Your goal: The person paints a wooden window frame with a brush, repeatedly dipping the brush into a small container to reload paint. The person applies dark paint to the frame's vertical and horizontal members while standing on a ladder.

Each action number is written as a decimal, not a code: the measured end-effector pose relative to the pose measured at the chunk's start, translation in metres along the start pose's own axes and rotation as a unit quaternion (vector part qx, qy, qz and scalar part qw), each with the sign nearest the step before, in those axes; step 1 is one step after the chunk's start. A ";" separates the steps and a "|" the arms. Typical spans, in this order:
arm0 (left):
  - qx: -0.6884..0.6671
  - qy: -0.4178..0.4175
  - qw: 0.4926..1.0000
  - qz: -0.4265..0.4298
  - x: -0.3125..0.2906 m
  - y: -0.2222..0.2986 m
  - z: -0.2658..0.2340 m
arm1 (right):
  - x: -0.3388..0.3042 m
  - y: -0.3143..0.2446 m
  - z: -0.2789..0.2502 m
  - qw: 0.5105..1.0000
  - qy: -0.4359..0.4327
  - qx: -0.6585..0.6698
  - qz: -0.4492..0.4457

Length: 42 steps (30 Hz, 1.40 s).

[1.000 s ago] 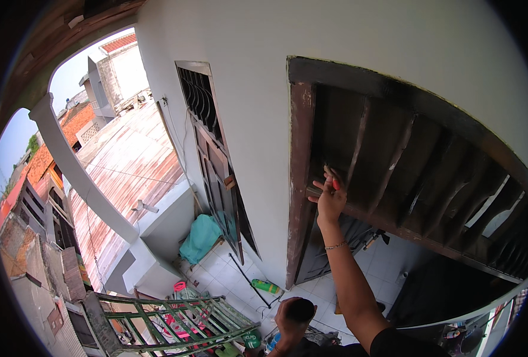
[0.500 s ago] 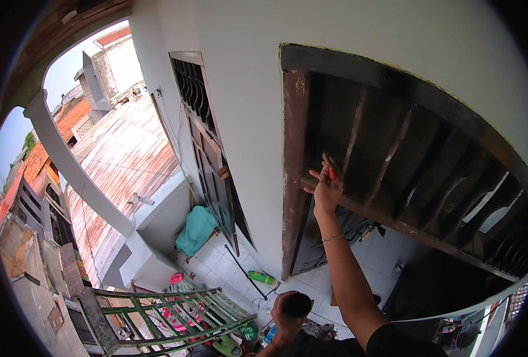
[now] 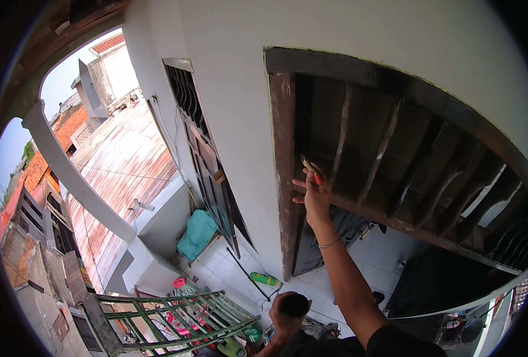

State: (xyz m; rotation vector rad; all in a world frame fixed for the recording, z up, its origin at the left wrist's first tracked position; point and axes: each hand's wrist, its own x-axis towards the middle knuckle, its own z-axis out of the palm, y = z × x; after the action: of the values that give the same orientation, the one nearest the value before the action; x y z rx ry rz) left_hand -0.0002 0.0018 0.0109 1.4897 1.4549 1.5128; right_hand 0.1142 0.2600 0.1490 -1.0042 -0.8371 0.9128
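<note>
Raised in front of the dark brown wooden door frame, my right hand (image 3: 316,199) is closed around a small paintbrush (image 3: 318,178) that shows red near the fingers and a pale end. The brush's end sits by the inner side of the frame's left post (image 3: 283,149); whether it touches the wood I cannot tell. Some of my fingers stretch toward that post. Low in the picture, my left hand (image 3: 283,324) grips a round cup (image 3: 294,305) whose inside looks dark. Vertical wooden slats (image 3: 384,143) fill the opening above the crossbar.
A green ladder (image 3: 174,318) lies across the lower left. On the tiled floor are a green bottle (image 3: 264,278) and a long dark rod (image 3: 247,275). A teal cloth (image 3: 197,234) covers something by the low wall. A second barred opening (image 3: 186,95) is further left.
The view has shifted slightly. My right hand and the brush have moved a little left, bringing the brush's end nearer the left post. My left hand still holds the cup.
</note>
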 end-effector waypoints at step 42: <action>-0.011 0.041 0.999 0.011 -0.015 0.005 -0.009 | -0.013 0.031 -0.012 0.999 -0.033 0.007 -0.019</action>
State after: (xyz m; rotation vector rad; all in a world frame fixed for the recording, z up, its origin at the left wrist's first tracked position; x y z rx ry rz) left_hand -0.0038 -0.0157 0.0128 1.4509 1.4670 1.6159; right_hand 0.1122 0.2521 0.1142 -0.9477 -0.9009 0.9228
